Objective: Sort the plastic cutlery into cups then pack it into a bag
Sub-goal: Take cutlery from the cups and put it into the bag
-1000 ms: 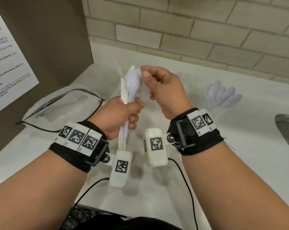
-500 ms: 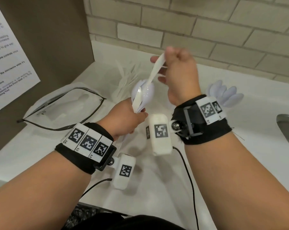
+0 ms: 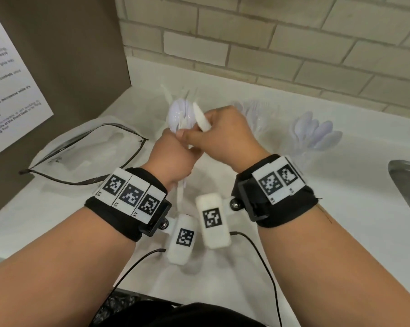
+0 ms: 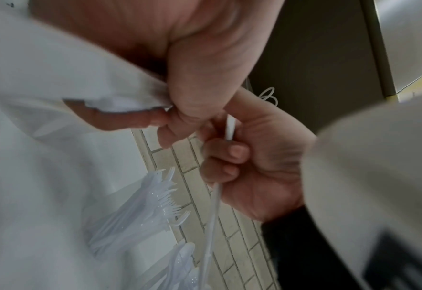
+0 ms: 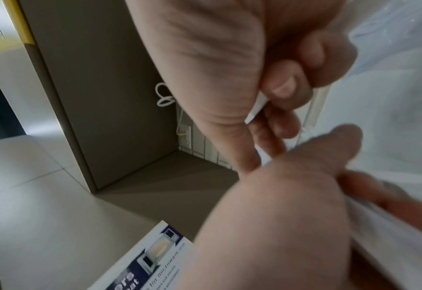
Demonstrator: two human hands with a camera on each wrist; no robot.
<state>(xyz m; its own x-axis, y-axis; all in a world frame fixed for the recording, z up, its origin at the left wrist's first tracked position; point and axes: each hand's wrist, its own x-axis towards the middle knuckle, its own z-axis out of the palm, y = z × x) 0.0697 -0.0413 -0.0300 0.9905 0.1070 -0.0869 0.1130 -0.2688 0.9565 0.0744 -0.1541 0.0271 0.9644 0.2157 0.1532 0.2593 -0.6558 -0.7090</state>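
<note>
My left hand [image 3: 172, 155] grips a bundle of white plastic cutlery [image 3: 178, 112] upright above the white counter [image 3: 293, 208], with spoon bowls showing at its top. My right hand [image 3: 222, 135] pinches one white cutlery piece [image 3: 200, 119] and touches the left hand. In the left wrist view this thin white piece [image 4: 228, 127] runs through the right hand's curled fingers [image 4: 229, 155]. The right wrist view shows the white piece's end [image 5: 257, 108] between thumb and fingers. A clear zip bag [image 3: 81, 149] lies open at the left.
Behind my hands stand clear cups with forks [image 3: 253, 114] and spoons [image 3: 317, 132], and more white pieces [image 3: 173, 93] at the back. A metal sink edge [image 3: 409, 185] is at the right, a brown panel [image 3: 69, 55] at the left, a brick wall behind.
The right hand pulled one white piece up out of the left hand's bundle, lifted it, then brought it back down against the left hand.
</note>
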